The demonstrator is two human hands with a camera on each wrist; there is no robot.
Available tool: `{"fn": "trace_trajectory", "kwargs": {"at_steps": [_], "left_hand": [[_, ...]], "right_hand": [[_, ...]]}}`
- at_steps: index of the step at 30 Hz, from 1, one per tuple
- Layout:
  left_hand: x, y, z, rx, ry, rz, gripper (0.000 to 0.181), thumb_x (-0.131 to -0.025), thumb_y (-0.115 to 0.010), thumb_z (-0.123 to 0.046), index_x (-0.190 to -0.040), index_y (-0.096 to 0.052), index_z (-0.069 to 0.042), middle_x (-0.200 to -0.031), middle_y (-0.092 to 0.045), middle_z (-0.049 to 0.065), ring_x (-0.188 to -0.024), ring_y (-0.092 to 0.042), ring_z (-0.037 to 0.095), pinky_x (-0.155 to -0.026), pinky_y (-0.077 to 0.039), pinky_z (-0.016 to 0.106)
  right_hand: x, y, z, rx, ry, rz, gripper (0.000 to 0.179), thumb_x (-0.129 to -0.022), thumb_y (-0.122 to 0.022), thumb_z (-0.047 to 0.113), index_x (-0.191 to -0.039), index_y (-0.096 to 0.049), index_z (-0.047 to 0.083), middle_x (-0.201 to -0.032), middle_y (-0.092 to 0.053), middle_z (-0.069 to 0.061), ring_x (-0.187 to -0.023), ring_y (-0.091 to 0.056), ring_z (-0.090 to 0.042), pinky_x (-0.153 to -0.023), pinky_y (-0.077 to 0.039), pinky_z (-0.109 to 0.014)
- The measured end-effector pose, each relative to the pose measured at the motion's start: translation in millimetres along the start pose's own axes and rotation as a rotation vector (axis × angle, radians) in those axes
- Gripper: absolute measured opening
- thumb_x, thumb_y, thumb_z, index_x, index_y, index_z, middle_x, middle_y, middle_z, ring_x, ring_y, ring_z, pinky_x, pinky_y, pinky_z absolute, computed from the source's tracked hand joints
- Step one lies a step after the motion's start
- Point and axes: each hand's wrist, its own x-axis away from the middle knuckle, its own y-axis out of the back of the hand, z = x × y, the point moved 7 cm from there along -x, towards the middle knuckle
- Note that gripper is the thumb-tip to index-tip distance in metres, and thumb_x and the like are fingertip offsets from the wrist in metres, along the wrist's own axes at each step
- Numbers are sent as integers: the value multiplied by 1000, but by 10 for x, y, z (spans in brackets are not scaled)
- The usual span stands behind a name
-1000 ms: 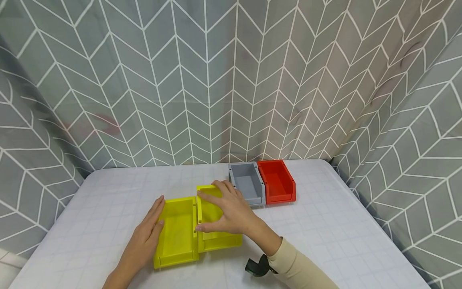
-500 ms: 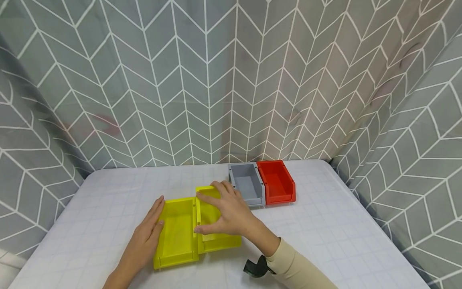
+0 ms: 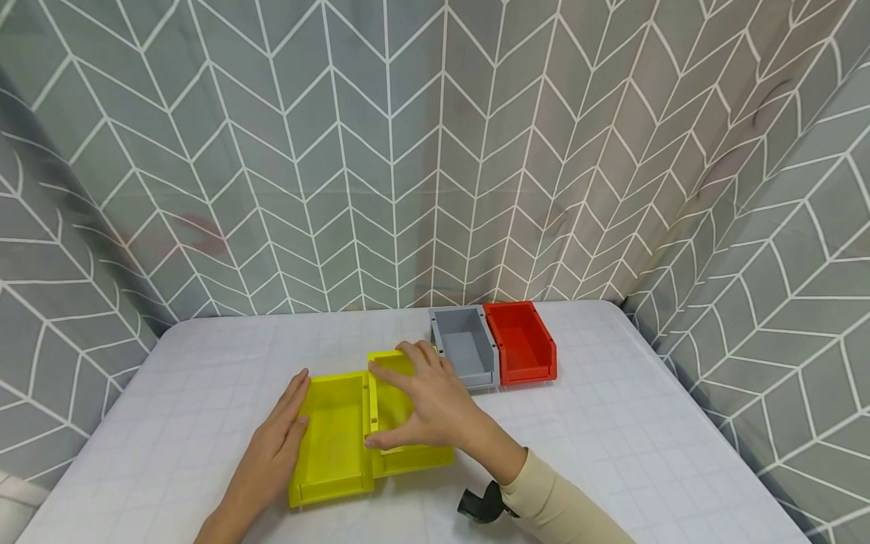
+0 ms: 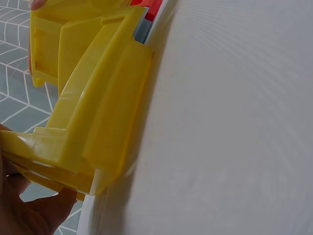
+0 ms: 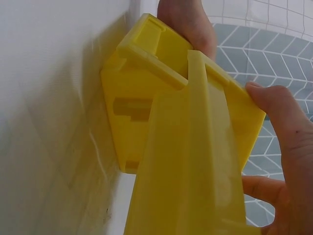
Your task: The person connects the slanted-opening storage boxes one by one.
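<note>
Near-left on the white-covered desk (image 3: 177, 408), your left hand (image 3: 270, 446) rests straight fingers along a rectangular yellow plastic bin (image 3: 333, 446), long axis near to far; immediately right, your right hand (image 3: 435, 404), fingers spread wide, grips a second yellow plastic bin (image 3: 414, 459), nearly parallel, edges meeting.

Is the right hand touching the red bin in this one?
Apart. The head view shows it plainly: part of the grey bin lies between the right hand and the red bin.
</note>
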Motion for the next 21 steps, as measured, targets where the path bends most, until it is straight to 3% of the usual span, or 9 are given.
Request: {"fn": "trace_trajectory", "kwargs": {"at_steps": [21], "left_hand": [[5, 7, -2, 8, -18, -15, 57, -111, -45, -9, -165, -28, -10, -171, -20, 2, -153, -25, 34, -114, -9, 7]], "right_hand": [[-4, -6, -8, -13, -15, 14, 92, -77, -71, 78, -157, -49, 38, -161, -34, -10, -146, -30, -37, -110, -39, -66]]}}
